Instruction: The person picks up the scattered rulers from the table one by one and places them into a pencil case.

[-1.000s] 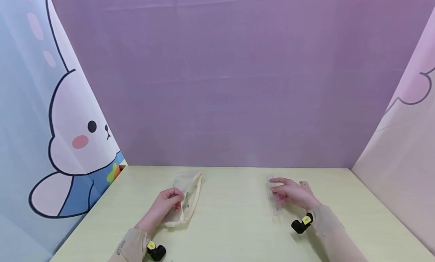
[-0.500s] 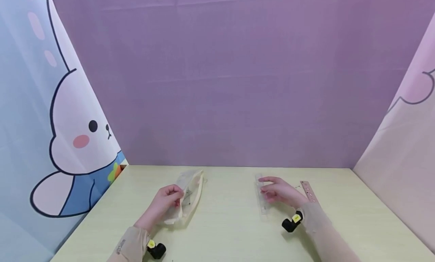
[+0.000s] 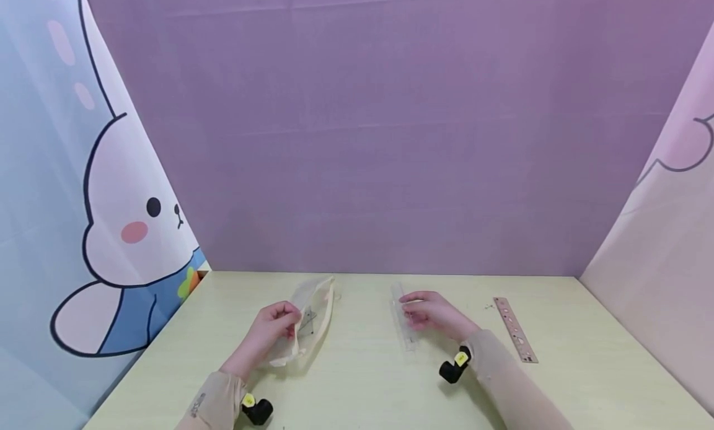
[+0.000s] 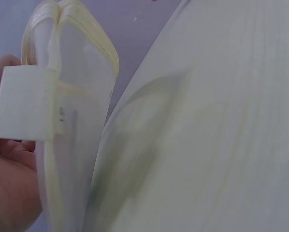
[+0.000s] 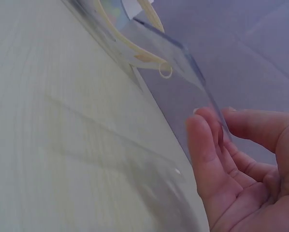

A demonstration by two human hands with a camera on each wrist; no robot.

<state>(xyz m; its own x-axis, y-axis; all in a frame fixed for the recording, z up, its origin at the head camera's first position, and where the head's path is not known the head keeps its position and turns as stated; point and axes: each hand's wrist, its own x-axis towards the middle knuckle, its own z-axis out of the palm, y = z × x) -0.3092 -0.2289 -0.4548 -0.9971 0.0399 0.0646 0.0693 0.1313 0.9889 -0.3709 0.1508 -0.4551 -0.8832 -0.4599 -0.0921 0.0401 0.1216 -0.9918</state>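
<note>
Soft, even light fills the place, seemingly from above, so the tabletop [image 3: 362, 368] comes up pale and almost washed out while the purple backdrop [image 3: 390, 139] sits duller behind it, and faint shadows pool near the pouch [image 3: 325, 323] and the right sleeve [image 3: 510, 380]. Seen from the head it's fairly bright but fine detail goes mushy, and the clear strip [image 3: 405, 328] nearly melts into the pale surface. Both wrist views are dimmer, greyer and hazy, with broad, blurry-edged shadows, the right one showing a tiny bright fleck in the strip's shadow.
</note>
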